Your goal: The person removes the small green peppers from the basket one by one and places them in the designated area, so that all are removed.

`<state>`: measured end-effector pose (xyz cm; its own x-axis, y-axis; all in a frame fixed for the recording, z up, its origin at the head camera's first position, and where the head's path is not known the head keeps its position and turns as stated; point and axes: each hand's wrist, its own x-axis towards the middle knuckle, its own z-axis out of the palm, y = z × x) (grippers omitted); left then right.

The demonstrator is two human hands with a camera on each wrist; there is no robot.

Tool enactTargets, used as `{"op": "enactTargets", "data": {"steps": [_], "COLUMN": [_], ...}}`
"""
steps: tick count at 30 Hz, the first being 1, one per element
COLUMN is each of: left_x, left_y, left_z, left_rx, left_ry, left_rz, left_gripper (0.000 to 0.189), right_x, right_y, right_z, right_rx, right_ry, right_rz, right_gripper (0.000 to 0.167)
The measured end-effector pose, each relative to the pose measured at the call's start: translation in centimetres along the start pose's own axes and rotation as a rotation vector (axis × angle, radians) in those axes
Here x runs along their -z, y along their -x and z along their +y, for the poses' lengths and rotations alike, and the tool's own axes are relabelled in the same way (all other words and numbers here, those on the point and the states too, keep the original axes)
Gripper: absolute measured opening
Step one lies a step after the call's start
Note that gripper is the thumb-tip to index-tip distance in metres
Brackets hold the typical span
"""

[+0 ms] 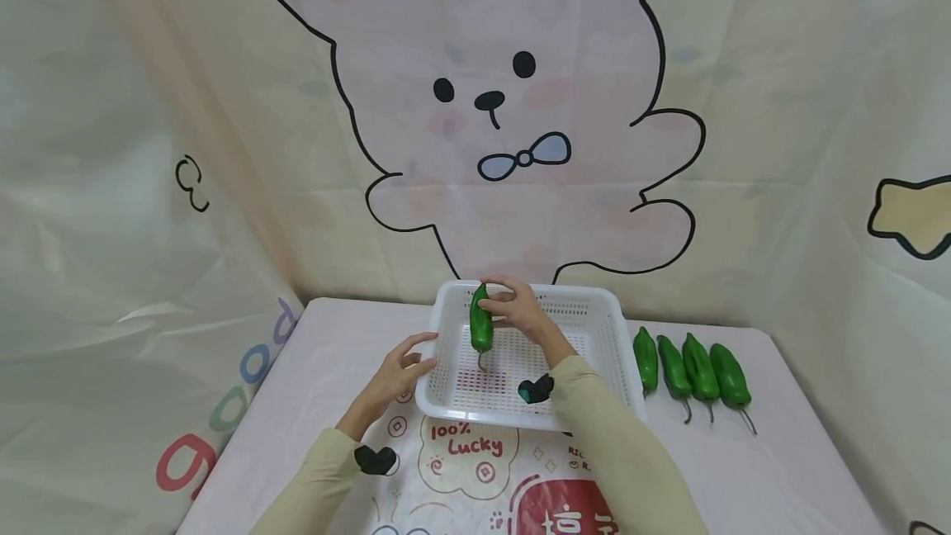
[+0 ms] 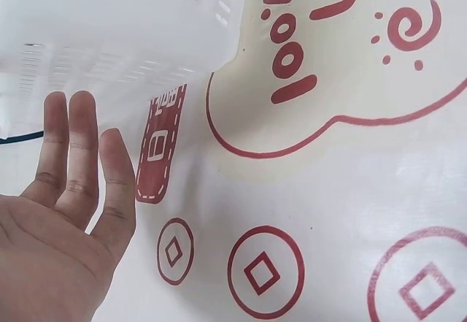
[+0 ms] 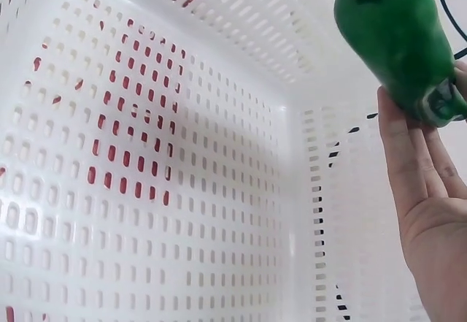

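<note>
In the head view a white perforated plastic basket stands at the back middle of the table. My right hand pinches a green chili pepper over the basket's left part, its stem pointing down toward me. The right wrist view shows the pepper large at the top right, above the holed floor, with the fingers beneath its side. My left hand is at the basket's left side, fingers spread. In the left wrist view its straight fingers reach up to the basket's outer wall.
Several more green peppers lie in a row right of the basket, stems toward me. A printed sheet with red lettering covers the front of the white table. A cloth backdrop with a cartoon rises right behind the table.
</note>
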<state>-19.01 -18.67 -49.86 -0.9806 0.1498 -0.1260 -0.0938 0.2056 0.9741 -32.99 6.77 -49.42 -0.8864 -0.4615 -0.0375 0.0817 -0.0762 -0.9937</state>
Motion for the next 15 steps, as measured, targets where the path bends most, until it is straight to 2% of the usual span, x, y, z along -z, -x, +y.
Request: {"op": "enactTargets", "data": {"steps": [6,10,15], "left_x": [-0.1,0.0,0.4], "left_y": [-0.2,-1.0,-1.9], "left_z": [-0.1,-1.6,-3.2], "left_rx": [0.012,0.012,0.003], "left_ry": [-0.005,-0.017,-0.017], "left_rz": [0.008,0.006,-0.002], "left_gripper": [0.051,0.053,0.055], "right_x": [0.3,0.7,1.8], "right_y": [0.2,0.6,1.3], "right_z": [-0.8,-1.5,-2.5], "right_rx": [0.035,0.064,0.085], "right_ry": [0.001,0.026,0.065], "right_rz": [0.030,0.036,-0.003], "right_gripper": [0.054,0.058,0.065]}}
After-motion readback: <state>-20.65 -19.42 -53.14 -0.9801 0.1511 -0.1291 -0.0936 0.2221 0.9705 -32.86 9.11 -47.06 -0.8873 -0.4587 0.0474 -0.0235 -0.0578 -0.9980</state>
